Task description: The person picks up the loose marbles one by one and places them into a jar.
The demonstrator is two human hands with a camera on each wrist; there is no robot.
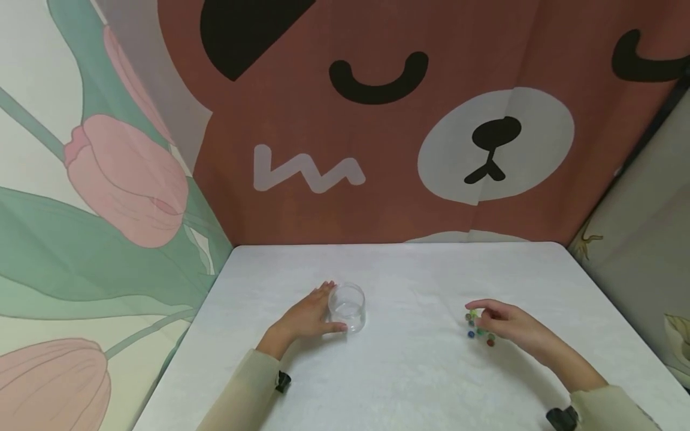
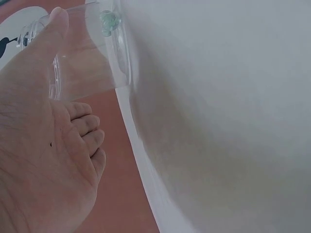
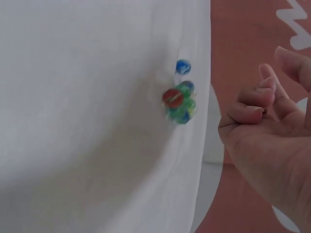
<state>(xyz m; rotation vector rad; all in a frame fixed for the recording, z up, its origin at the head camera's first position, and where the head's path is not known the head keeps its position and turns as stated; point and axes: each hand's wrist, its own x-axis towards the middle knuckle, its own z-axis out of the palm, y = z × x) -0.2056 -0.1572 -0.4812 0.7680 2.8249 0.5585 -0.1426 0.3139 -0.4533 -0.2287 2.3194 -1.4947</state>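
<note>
My left hand (image 1: pixel 308 314) is at the left side of a clear, round jar (image 1: pixel 354 323) standing on the table, fingers behind it and thumb in front. In the left wrist view the thumb (image 2: pixel 58 22) lies along the jar's wall, and something greenish shows through near its base. My right hand (image 1: pixel 507 320) hovers over a small cluster of glass marbles (image 1: pixel 490 343). Its index finger reaches out, apart from the thumb, while the other fingers curl in. The right wrist view shows red, green and blue marbles (image 3: pixel 173 98) close together, with one blue marble (image 3: pixel 183 67) slightly apart.
A white cloth covers the table (image 1: pixel 399 383). Behind it hangs a brown curtain (image 1: pixel 302 215) with a bear print, and a tulip-patterned curtain (image 1: pixel 129 185) runs along the left. The marbles lie well to the right of the jar.
</note>
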